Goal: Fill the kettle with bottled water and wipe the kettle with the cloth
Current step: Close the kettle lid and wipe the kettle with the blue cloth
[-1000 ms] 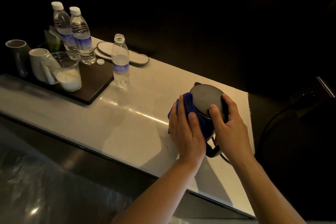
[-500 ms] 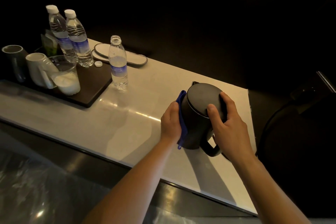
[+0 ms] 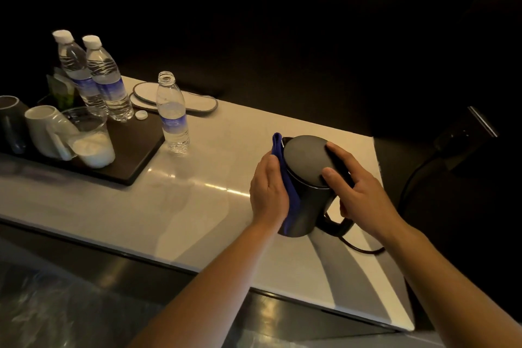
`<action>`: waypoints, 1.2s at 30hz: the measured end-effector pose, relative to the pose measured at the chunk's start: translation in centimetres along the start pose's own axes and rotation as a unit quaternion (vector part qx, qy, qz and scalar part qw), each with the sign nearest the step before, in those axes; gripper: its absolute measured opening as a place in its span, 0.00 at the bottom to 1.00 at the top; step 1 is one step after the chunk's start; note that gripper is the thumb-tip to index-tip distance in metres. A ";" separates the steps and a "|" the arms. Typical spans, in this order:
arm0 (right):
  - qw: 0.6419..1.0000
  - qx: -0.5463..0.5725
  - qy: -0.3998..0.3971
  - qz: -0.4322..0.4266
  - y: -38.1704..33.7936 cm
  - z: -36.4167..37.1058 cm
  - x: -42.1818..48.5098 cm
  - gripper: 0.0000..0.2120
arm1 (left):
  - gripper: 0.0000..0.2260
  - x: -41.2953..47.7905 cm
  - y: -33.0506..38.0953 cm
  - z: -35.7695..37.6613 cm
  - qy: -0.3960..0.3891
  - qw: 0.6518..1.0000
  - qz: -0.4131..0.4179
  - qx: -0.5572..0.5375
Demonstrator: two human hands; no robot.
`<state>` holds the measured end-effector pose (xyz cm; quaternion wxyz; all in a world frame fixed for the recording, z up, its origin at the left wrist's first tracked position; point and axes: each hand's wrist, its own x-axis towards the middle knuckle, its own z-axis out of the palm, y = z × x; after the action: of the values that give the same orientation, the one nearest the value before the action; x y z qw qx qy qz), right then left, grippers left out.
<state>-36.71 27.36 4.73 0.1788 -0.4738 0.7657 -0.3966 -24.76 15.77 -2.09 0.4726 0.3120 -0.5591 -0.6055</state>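
Left hand [image 3: 268,192] presses cloth [image 3: 291,200] flat against kettle [image 3: 308,195].

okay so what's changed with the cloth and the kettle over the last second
The left hand slid the blue cloth off the near top of the kettle and around to its left side, where it now presses flat. The right hand stayed on the lid and handle; the bottles and tray stayed put.

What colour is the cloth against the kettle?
Dark blue cloth, seen in the head view, the only one.
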 end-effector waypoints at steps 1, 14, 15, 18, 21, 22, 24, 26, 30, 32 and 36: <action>1.000 0.002 -0.005 -0.001 0.0 -0.1 0.1 0.27 | 0.17 0.6 -0.1 -0.2 -0.009 1.000 -0.004 -0.001; 0.999 0.025 -0.041 -0.012 0.4 -1.3 1.2 0.24 | 0.19 2.3 -3.1 -4.1 -0.085 0.981 -0.115 0.132; 0.999 0.023 -0.040 -0.011 0.5 -1.3 1.2 0.24 | 0.19 2.4 -2.8 -4.5 -0.092 0.976 -0.102 0.170; 0.999 0.021 -0.039 -0.013 0.5 -1.4 1.5 0.24 | 0.20 3.4 -1.6 -6.5 -0.145 0.949 -0.102 0.260; 0.998 0.020 -0.049 -0.017 0.7 -1.8 1.8 0.23 | 0.20 4.3 -0.2 -9.9 -0.152 0.937 -0.114 0.292; 0.998 0.019 -0.053 -0.018 0.8 -1.9 1.9 0.23 | 0.19 4.6 0.3 -11.3 -0.143 0.932 -0.094 0.321; 0.998 0.016 -0.058 -0.019 1.1 -2.0 2.1 0.22 | 0.17 5.2 1.3 -13.8 -0.127 0.899 -0.023 0.418; 0.998 0.013 -0.058 -0.017 1.3 -2.0 2.3 0.22 | 0.16 5.8 1.8 -16.1 -0.102 0.855 0.056 0.506; 0.998 0.024 -0.063 -0.012 1.6 -2.1 2.4 0.23 | 0.16 6.4 0.8 -19.3 -0.078 0.767 0.182 0.610; 0.997 0.030 -0.066 -0.006 1.6 -2.2 2.4 0.23 | 0.17 6.2 -0.8 -20.2 -0.118 0.745 0.172 0.634; 0.998 0.020 -0.067 0.004 1.7 -2.2 2.4 0.25 | 0.27 5.2 -4.5 -21.0 -0.204 0.709 0.026 0.675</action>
<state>-40.31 26.64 5.09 0.2404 -0.4925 0.7460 -0.3782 -8.63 2.66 -9.41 0.0263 0.4024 -0.9092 -0.1038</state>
